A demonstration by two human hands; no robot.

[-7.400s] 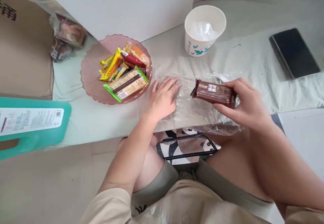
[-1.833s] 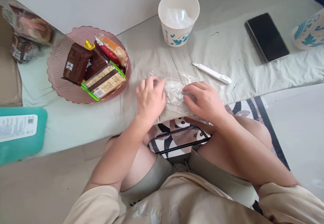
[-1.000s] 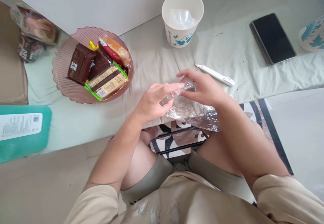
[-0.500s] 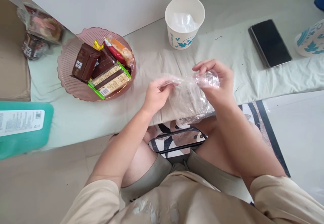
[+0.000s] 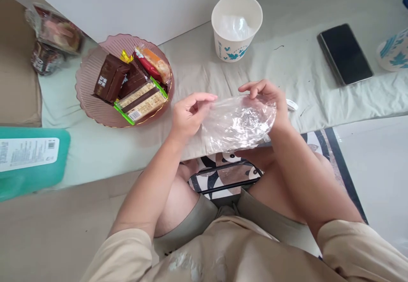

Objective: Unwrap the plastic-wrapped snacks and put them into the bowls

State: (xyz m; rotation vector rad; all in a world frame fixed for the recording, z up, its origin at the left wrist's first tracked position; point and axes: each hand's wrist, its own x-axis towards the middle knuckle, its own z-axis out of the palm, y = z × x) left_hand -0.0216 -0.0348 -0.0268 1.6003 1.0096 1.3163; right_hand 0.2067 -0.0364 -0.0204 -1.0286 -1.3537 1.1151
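Note:
A clear, crinkled plastic bag (image 5: 237,125) is stretched between my two hands over the near edge of the cloth-covered surface. My left hand (image 5: 191,112) pinches its left edge between thumb and fingers. At the other side, my right hand (image 5: 269,103) grips the bag, the thumb hidden by the film and the index finger raised. Beyond my hands stands a white paper cup (image 5: 232,46) with blue leaf prints and clear plastic inside. To the left, a pink ribbed plate (image 5: 87,78) bears several wrapped snacks, among them brown packets (image 5: 110,78) and a green-edged wafer packet (image 5: 142,101).
A black phone (image 5: 346,54) lies at the right, beside a second printed paper cup (image 5: 393,52). A green container (image 5: 62,159) with a white label sits at the left edge. Wrapped food (image 5: 57,33) lies far left, near a large white panel (image 5: 137,6).
My hands have moved apart, the left one going leftward, and the bag is now spread wider between them. A small white object has come into view beside my right hand.

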